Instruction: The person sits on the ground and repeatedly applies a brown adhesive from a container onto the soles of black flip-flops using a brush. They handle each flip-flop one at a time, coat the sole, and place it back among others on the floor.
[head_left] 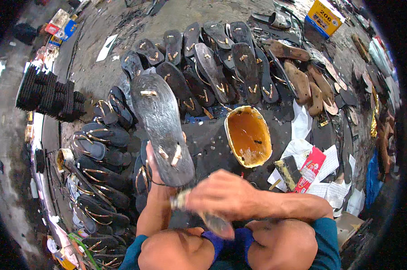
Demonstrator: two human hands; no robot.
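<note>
My left hand (154, 163) holds up a black sandal sole (160, 121) from beneath. Its underside faces me, wet and shiny, with pale strap ends folded flat at the toe and near the heel. Closed round a brush (216, 223), my right hand (228, 193) is just below the sole's heel end. The brush's bristle end looks smeared by motion and points left, apart from the sole. Ahead of my right hand stands a cut-open tub (268, 153) with a crusted yellow rim and amber, glue-like liquid inside.
Upturned dark soles (214, 72) lie in rows beyond the tub. Strapped sandals (102, 168) are lined up on the left, near stacked black soles (48, 92). Wooden shoe lasts (298, 81), papers, a red packet (311, 168) and a yellow box (324, 19) lie to the right.
</note>
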